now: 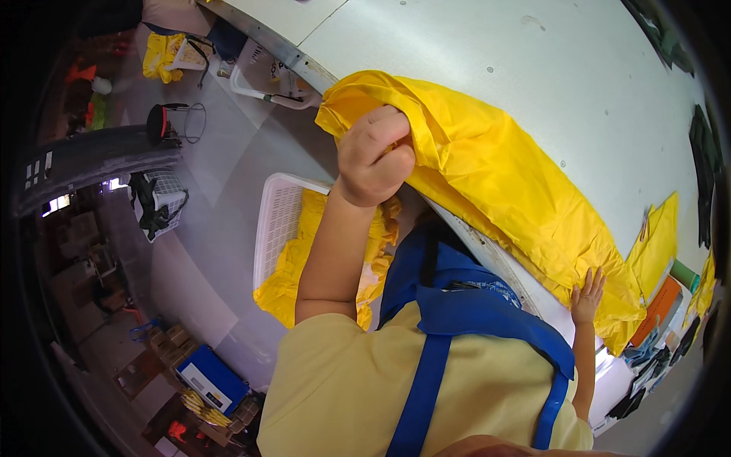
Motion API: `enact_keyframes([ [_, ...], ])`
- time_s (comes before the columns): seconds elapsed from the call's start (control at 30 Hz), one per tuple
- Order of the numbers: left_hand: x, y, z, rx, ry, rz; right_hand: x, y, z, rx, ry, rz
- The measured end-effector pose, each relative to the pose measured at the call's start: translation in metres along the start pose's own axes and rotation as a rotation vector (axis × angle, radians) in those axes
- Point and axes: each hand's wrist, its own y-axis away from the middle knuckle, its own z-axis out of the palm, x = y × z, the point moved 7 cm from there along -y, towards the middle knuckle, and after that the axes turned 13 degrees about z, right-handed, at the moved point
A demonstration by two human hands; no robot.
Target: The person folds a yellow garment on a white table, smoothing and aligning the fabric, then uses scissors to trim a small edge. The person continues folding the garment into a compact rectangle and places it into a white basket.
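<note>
A large yellow plastic-like sheet (502, 183) lies crumpled along the near edge of a white table (495, 53). My left hand (373, 156) is closed in a fist on one bunched end of the sheet, lifting it at the table's edge. My right hand (588, 295) rests flat with fingers spread on the sheet's other end, pressing it at the table edge. My yellow shirt and blue apron straps fill the lower middle of the view.
A white slatted basket (276, 221) holding more yellow sheets stands on the floor below my left arm. Flat yellow pieces (659, 242), an orange box (659, 303) and a green roll (683, 273) lie at the table's right. A blue box (213, 377) sits on the floor.
</note>
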Motion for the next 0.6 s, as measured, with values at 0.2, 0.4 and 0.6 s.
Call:
enact_keyframes([
  [0.2, -0.072, 0.105, -0.046, 0.448, 0.038, -0.857, -0.002, 0.001, 0.001, 0.001, -0.006, 0.010],
  [0.4, -0.094, 0.250, -0.054, 0.697, 0.238, -1.599, -0.006, 0.000, -0.005, -0.005, -0.011, 0.008],
  [0.6, -0.081, 0.206, -0.034, 0.501, 0.311, -1.649, -0.003, -0.003, -0.005, -0.043, -0.105, 0.039],
])
